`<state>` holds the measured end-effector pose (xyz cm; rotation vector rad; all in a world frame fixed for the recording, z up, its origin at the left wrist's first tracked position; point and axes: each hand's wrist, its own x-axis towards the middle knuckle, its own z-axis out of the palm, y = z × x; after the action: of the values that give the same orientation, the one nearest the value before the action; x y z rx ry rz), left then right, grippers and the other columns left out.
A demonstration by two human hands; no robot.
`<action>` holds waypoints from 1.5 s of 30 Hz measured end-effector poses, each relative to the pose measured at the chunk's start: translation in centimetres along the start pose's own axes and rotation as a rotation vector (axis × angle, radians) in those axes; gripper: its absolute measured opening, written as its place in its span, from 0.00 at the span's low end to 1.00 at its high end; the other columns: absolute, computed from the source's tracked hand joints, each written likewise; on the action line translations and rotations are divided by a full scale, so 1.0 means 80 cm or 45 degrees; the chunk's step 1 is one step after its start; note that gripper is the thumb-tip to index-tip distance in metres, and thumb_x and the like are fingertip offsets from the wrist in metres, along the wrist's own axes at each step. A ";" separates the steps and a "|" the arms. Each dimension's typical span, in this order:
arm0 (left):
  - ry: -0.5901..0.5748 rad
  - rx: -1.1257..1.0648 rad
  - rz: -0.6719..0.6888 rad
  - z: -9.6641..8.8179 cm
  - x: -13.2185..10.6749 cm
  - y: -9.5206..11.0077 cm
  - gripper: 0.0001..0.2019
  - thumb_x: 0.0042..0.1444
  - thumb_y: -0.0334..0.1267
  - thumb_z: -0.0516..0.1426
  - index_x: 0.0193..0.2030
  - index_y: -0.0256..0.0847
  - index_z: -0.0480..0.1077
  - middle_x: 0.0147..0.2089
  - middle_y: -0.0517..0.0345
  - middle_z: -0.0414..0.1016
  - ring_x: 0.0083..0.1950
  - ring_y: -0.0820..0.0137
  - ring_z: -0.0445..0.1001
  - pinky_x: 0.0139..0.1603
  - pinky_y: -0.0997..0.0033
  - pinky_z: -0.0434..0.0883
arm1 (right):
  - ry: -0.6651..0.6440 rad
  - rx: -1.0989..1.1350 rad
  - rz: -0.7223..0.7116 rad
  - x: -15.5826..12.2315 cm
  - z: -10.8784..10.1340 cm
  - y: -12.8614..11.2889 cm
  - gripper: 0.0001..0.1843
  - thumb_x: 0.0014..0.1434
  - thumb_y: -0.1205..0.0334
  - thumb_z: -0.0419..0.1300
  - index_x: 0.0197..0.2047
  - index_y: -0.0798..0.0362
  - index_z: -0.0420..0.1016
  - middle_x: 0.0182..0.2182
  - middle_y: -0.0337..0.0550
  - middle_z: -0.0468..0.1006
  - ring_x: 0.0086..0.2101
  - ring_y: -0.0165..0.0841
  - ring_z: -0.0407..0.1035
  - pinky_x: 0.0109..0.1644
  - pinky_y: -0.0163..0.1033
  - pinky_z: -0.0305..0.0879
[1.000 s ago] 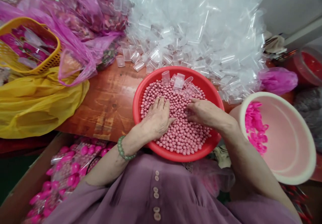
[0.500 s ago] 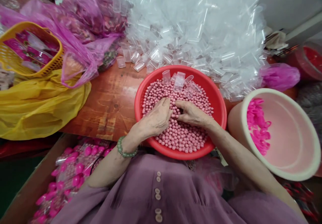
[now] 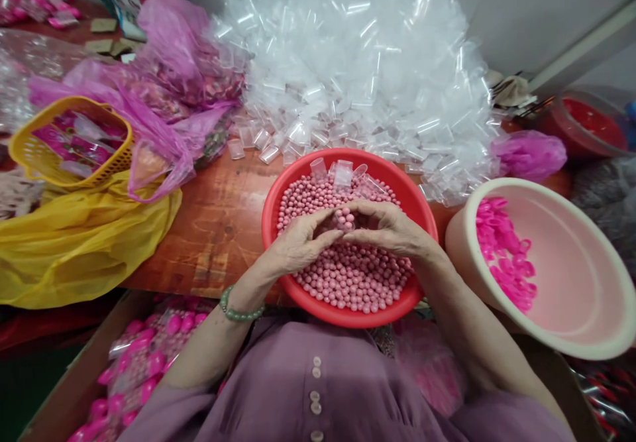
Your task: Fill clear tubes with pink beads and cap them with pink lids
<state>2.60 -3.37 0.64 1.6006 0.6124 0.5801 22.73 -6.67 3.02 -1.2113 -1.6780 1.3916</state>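
A red basin (image 3: pixel 278 193) full of small pink balls (image 3: pixel 348 276) sits on the wooden table in front of me. Both hands are raised just above the balls and meet at the fingertips. My left hand (image 3: pixel 298 246) and my right hand (image 3: pixel 390 228) pinch a small clear plastic cup (image 3: pixel 344 219) filled with pink balls between them. Several empty clear cups (image 3: pixel 342 171) lie on the balls at the basin's far rim. A green bead bracelet is on my left wrist.
A big heap of clear plastic cups (image 3: pixel 362 77) fills the back of the table. A pale pink basin (image 3: pixel 586 336) with bright pink caps (image 3: pixel 504 256) stands at right. A yellow basket (image 3: pixel 69 140), yellow and pink bags lie left. A carton of filled packs (image 3: pixel 134 369) sits low left.
My hands went from lying spread in the balls to coming together and lifting a filled clear cup above them. The camera tilted up a little.
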 end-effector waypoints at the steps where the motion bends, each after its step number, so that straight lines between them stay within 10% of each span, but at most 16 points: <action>1: 0.006 -0.040 -0.016 0.001 0.001 0.000 0.20 0.61 0.41 0.55 0.58 0.36 0.70 0.54 0.49 0.77 0.55 0.63 0.75 0.60 0.62 0.68 | -0.002 -0.010 -0.005 0.000 0.000 -0.002 0.16 0.55 0.55 0.66 0.45 0.54 0.77 0.38 0.42 0.77 0.39 0.33 0.72 0.47 0.42 0.71; 8: 0.065 0.074 -0.080 -0.003 -0.002 -0.006 0.14 0.59 0.42 0.57 0.45 0.34 0.75 0.41 0.54 0.77 0.43 0.66 0.73 0.47 0.68 0.69 | 0.115 -0.198 -0.088 0.001 -0.002 -0.012 0.28 0.53 0.55 0.69 0.56 0.51 0.73 0.44 0.44 0.78 0.41 0.35 0.72 0.46 0.43 0.71; 17: 0.086 -0.118 -0.104 -0.004 -0.002 -0.015 0.12 0.59 0.44 0.57 0.30 0.38 0.64 0.29 0.65 0.59 0.30 0.76 0.58 0.32 0.74 0.59 | 0.168 -0.192 -0.070 0.003 -0.001 -0.007 0.18 0.52 0.48 0.69 0.30 0.53 0.69 0.26 0.35 0.69 0.27 0.27 0.62 0.30 0.34 0.61; 25: 0.091 -0.347 -0.109 -0.004 0.001 -0.016 0.08 0.57 0.40 0.59 0.37 0.36 0.70 0.36 0.60 0.69 0.38 0.73 0.67 0.42 0.73 0.65 | 0.178 -0.484 -0.311 0.009 0.002 -0.013 0.18 0.56 0.53 0.67 0.46 0.52 0.72 0.38 0.42 0.76 0.37 0.32 0.70 0.42 0.37 0.67; 31: 0.076 -0.395 -0.112 -0.007 0.000 -0.008 0.09 0.54 0.41 0.61 0.36 0.37 0.70 0.35 0.59 0.71 0.39 0.72 0.69 0.43 0.72 0.67 | 0.169 -0.610 -0.478 0.022 0.013 -0.014 0.07 0.60 0.59 0.64 0.36 0.53 0.72 0.30 0.38 0.72 0.31 0.29 0.66 0.36 0.34 0.63; 45: 0.249 -0.420 -0.125 -0.007 -0.012 0.019 0.09 0.56 0.39 0.62 0.42 0.38 0.72 0.40 0.54 0.80 0.43 0.69 0.78 0.47 0.70 0.73 | 0.190 -0.919 -0.077 -0.037 -0.003 0.000 0.09 0.63 0.60 0.59 0.32 0.53 0.67 0.29 0.39 0.70 0.31 0.30 0.65 0.36 0.35 0.60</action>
<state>1.60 -3.79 2.18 1.2070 0.6970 0.7296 24.04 -9.35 3.29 -1.5717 -2.1616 0.6307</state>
